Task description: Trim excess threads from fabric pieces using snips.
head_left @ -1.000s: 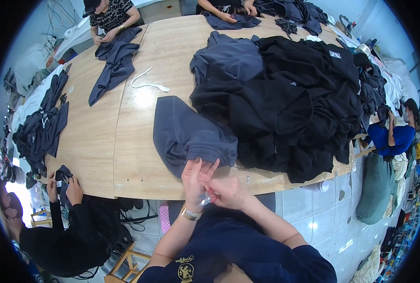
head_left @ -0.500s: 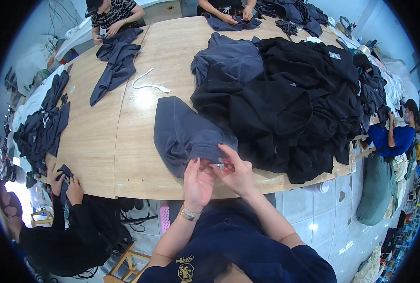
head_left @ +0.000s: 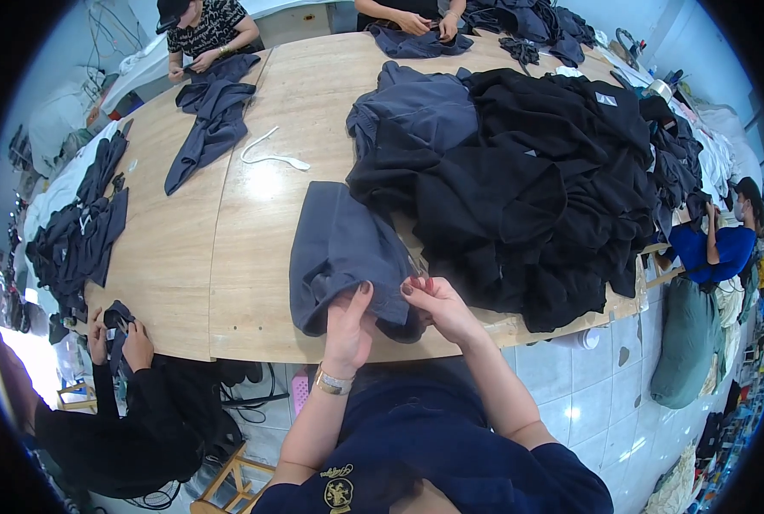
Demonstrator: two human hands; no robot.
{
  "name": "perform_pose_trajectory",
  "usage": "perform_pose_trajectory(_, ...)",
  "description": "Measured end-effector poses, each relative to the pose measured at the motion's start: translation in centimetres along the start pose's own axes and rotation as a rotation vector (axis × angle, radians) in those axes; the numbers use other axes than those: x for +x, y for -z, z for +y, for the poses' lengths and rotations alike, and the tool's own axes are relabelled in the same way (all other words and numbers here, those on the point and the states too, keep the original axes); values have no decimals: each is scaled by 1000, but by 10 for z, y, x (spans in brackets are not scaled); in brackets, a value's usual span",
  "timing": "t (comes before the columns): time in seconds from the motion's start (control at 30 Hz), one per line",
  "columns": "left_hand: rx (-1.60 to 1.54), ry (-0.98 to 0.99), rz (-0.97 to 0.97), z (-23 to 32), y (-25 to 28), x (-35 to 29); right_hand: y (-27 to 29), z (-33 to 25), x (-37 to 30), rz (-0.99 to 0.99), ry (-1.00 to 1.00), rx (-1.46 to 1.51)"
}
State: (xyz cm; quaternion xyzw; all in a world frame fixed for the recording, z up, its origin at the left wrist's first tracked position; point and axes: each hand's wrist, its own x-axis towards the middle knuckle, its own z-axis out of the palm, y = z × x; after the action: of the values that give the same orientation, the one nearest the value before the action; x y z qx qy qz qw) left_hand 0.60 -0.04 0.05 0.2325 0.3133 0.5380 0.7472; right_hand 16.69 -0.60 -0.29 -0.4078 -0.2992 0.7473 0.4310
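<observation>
A dark grey-blue garment (head_left: 339, 231) lies bunched at the table's near edge, in front of me. My left hand (head_left: 347, 332) grips its near edge, with the thumb on top and the fingers hidden in the cloth. At the garment's right side is my right hand (head_left: 447, 313), closed, thumb and forefinger pinched together. Thin metal blades, apparently of small thread snips (head_left: 418, 264), poke up from that hand; their grip is mostly hidden. Whether the right fingers also pinch cloth, I cannot tell.
A big heap of black garments (head_left: 502, 197) lies just right, with a grey-blue garment (head_left: 425, 107) behind it. A white cord (head_left: 275, 157) lies on the wooden table (head_left: 253, 257). Co-workers handle dark clothes at the far side and at left. More garments (head_left: 82, 227) lie at the left.
My hands have moved apart, the right one slightly rightward. The gathered band that lay between them has turned out of sight, and the garment has shifted a little right.
</observation>
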Motion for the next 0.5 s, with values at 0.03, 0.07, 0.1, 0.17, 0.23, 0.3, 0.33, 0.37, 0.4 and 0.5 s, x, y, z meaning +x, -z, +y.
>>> perform_pose_trajectory(0.03, 11, 25, 48, 1, 0, 0, 0, 0, 2, 2, 1, 0)
perform_pose_trajectory(0.07, 11, 26, 46, 2, 4, 0, -1, 1, 6, 39, 124, -127)
perform_pose_trajectory(0.1, 18, 111, 107, 5, 12, 0, -1, 3, 10, 74, 247, -255)
perform_pose_trajectory(0.17, 24, 195, 166, 4, 16, 1, 3, 10, 16, 207, 373, -461)
perform_pose_trajectory(0.23, -134, 149, 138, 2, 16, 2, -5, 13, 19, 446, 595, -628)
perform_pose_trajectory(0.3, -146, 114, 154, 5, 9, 1, -10, 10, 13, 528, 574, -610)
perform_pose_trajectory(0.33, -158, 80, 169, 6, 5, 0, -13, 10, 11, 548, 598, -598)
perform_pose_trajectory(0.37, -159, 82, 170, 6, 1, -1, -17, 8, 7, 538, 626, -640)
perform_pose_trajectory(0.4, -189, 90, 150, 6, -3, -1, -21, 8, 5, 528, 654, -683)
perform_pose_trajectory(0.5, -209, 68, 118, -7, 4, -2, -36, 10, 5, 471, 655, -884)
